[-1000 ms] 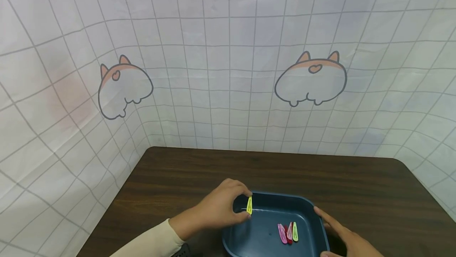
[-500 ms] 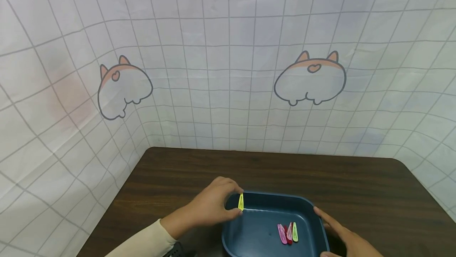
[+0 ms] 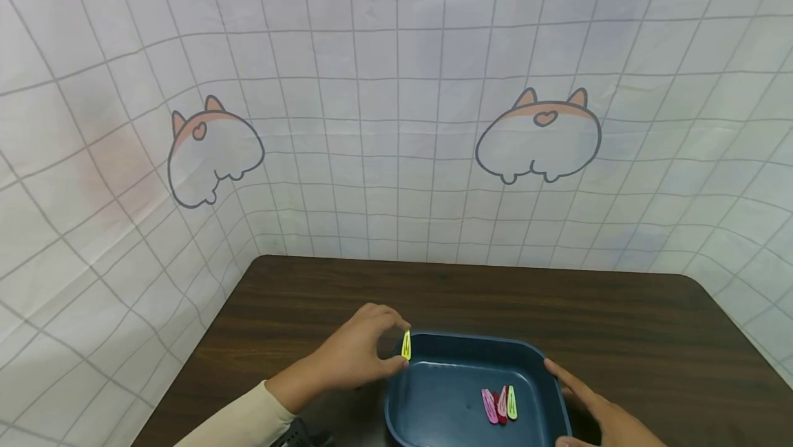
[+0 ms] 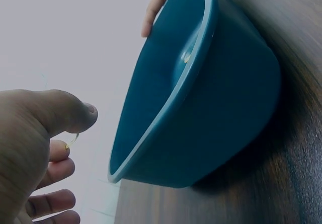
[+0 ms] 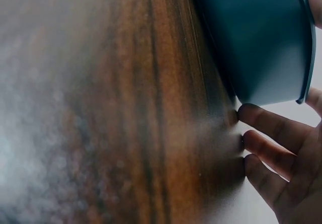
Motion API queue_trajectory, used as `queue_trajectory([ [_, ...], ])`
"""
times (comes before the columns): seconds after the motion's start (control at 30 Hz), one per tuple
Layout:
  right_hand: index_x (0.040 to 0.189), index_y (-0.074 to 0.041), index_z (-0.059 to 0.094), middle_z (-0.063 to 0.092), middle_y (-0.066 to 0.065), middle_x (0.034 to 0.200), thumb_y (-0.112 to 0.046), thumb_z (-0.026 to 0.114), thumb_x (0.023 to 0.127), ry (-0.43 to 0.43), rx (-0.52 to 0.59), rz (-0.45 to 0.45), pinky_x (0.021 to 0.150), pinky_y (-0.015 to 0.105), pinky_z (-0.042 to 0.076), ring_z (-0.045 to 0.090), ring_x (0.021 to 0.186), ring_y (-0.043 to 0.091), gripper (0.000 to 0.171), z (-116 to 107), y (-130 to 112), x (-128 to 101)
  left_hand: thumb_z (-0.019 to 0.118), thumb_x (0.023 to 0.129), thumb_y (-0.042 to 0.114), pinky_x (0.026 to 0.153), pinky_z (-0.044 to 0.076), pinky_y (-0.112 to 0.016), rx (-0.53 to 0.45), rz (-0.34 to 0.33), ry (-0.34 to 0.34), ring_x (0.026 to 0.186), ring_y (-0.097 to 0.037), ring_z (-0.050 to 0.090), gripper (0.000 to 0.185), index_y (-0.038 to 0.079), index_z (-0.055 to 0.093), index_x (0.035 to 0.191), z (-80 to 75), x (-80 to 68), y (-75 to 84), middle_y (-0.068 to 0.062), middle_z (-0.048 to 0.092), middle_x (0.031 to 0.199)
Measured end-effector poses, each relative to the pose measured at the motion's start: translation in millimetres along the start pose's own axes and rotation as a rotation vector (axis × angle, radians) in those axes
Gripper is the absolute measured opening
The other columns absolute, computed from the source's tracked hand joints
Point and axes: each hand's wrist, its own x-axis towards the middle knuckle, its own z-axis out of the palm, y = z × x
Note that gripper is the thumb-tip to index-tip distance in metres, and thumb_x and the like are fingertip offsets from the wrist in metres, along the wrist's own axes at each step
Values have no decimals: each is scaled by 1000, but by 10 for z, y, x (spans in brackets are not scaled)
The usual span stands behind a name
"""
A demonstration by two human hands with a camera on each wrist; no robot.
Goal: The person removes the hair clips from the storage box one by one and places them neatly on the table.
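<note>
- Pinched in my left hand (image 3: pixel 350 350): one hair clip (image 3: pixel 406 346).
- Right of that grip I see the tray (image 3: pixel 442 392), other clips (image 3: pixel 502 401) lying in it.
- Farther right, my right hand (image 3: pixel 607 416) touches the tray's right side.
- Below the grip, the table (image 3: pixel 483 295); behind, the backdrop (image 3: pixel 372 102).
</note>
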Motion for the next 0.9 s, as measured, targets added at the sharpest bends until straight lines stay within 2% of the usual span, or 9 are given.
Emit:
queue_trajectory([
  [0.4,165,-20,11,45,40,142,-27,71,95,2,-3,8,64,65,56,51,117,66,93,2,-3,8,83,86,32,104,46,-44,2,-1,36,125,-18,51,43,13,69,122,-9,-73,-142,7,63,124],
  [0.7,164,-19,11,45,41,142,-28,72,94,-5,7,19,65,65,56,50,117,67,94,-12,-5,18,83,86,29,102,48,-46,-9,-33,23,123,-19,53,43,13,69,123,-18,-133,-242,5,63,124],
  [0.9,164,-20,11,44,42,143,-28,73,94,-5,14,20,65,67,55,49,118,68,93,-11,23,17,83,86,27,100,49,-46,-21,-22,29,121,-20,54,42,12,69,122,-4,-157,-306,5,63,123],
])
